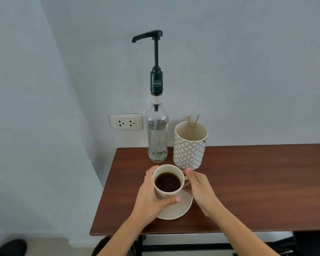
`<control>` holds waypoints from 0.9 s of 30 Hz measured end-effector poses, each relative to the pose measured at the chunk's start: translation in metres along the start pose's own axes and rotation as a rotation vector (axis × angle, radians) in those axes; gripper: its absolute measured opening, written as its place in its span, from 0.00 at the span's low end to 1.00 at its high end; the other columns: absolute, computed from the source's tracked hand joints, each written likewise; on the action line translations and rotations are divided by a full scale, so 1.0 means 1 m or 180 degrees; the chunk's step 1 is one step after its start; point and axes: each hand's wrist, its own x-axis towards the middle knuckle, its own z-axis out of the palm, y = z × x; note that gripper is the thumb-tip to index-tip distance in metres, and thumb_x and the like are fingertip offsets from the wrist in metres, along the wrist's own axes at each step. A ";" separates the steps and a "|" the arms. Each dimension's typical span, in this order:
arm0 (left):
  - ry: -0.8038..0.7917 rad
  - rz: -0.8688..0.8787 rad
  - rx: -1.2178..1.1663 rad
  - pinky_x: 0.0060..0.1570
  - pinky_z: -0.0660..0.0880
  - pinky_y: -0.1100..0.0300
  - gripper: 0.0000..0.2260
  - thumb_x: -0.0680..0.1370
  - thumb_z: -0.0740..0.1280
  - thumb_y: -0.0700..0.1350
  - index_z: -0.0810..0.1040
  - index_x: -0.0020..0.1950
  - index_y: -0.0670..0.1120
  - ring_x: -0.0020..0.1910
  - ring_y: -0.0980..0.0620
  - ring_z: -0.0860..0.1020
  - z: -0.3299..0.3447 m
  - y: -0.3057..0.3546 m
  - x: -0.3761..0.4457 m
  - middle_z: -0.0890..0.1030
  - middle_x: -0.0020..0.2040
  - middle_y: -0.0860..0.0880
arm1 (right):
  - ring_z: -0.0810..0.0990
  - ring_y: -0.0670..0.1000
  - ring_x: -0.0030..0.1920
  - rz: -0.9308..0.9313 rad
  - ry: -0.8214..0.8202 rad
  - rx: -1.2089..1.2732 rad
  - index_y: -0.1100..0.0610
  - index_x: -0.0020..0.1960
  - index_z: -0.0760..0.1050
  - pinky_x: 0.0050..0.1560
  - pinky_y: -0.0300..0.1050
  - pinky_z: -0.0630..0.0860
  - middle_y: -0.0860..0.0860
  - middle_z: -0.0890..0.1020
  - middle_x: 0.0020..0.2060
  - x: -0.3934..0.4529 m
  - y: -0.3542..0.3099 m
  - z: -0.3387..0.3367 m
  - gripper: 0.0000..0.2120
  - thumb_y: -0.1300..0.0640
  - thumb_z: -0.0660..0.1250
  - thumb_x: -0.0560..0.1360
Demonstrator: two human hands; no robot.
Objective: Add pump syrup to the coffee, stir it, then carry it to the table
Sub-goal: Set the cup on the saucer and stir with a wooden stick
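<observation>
Step in hand, by the look of it: getting the cup (167,182) placed for the syrup. No syrup added, no stirring begun.

Cup of black coffee near the front left of the brown table (248,182), on or just above a pale saucer (175,209); contact between the two not clear from this angle. Handle on the right side, mostly hidden.

Left hand (151,196) wrapped round the cup's left wall, fingers curled behind the far rim, thumb pressed across the front near the printed mark. Firm clasp, palm against the side.

Right hand (199,187) at the handle side, thumb up beside the rim, fingers bent in toward the handle. Pinch on the handle probable but not confirmed; fingertips out of sight behind the cup.

Both forearms in from the bottom edge, converging on the cup, wrists low over the table.

Syrup bottle (157,137) just behind the cup, clear glass, roughly half full. Dark pump (148,35) high above, plunger fully raised, spout aimed left and ending well above and left of the cup's mouth.

Patterned mug (190,145) beside the bottle on its right, two wooden stir sticks (193,124) leaning inside. Wall socket (126,121) behind, left of the bottle.

Next move calls for: cup raised or slid under the spout tip, one hand freed to press the plunger down. Spill risk if tipped; coffee sits well below the rim, so some margin.
</observation>
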 end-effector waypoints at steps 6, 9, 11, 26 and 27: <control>0.0118 0.0022 0.0177 0.72 0.65 0.39 0.39 0.58 0.81 0.65 0.63 0.62 0.77 0.67 0.63 0.73 0.000 0.001 -0.003 0.75 0.65 0.67 | 0.81 0.35 0.42 -0.0965 0.0509 -0.1535 0.54 0.52 0.82 0.43 0.27 0.73 0.42 0.85 0.40 -0.003 -0.046 -0.011 0.10 0.54 0.62 0.82; 0.0137 -0.0017 0.0286 0.74 0.62 0.36 0.39 0.59 0.80 0.64 0.61 0.62 0.78 0.67 0.71 0.68 0.002 0.004 -0.007 0.70 0.66 0.73 | 0.78 0.36 0.36 -0.1689 0.1085 -0.1753 0.55 0.51 0.83 0.38 0.29 0.68 0.44 0.84 0.38 0.025 -0.088 -0.028 0.06 0.60 0.67 0.79; 0.0139 -0.0042 0.0364 0.74 0.61 0.36 0.39 0.59 0.79 0.64 0.60 0.62 0.79 0.67 0.75 0.64 0.002 0.004 -0.008 0.68 0.65 0.76 | 0.79 0.44 0.43 -0.1652 0.0880 -0.2197 0.59 0.53 0.83 0.43 0.33 0.67 0.52 0.86 0.45 0.053 -0.114 -0.038 0.07 0.61 0.67 0.79; 0.0161 -0.0058 0.0306 0.73 0.65 0.39 0.40 0.59 0.79 0.66 0.59 0.63 0.80 0.68 0.67 0.70 -0.001 0.005 -0.008 0.70 0.65 0.73 | 0.84 0.48 0.49 -0.1118 -0.0559 -0.2721 0.58 0.53 0.85 0.58 0.45 0.78 0.52 0.87 0.48 0.078 -0.126 -0.046 0.12 0.54 0.76 0.72; 0.0175 -0.0045 0.0284 0.72 0.67 0.40 0.40 0.59 0.80 0.65 0.60 0.63 0.79 0.67 0.67 0.71 -0.002 0.005 -0.008 0.72 0.65 0.72 | 0.83 0.48 0.46 -0.1346 -0.0290 -0.2739 0.58 0.49 0.86 0.55 0.46 0.79 0.52 0.87 0.45 0.076 -0.125 -0.044 0.08 0.56 0.75 0.73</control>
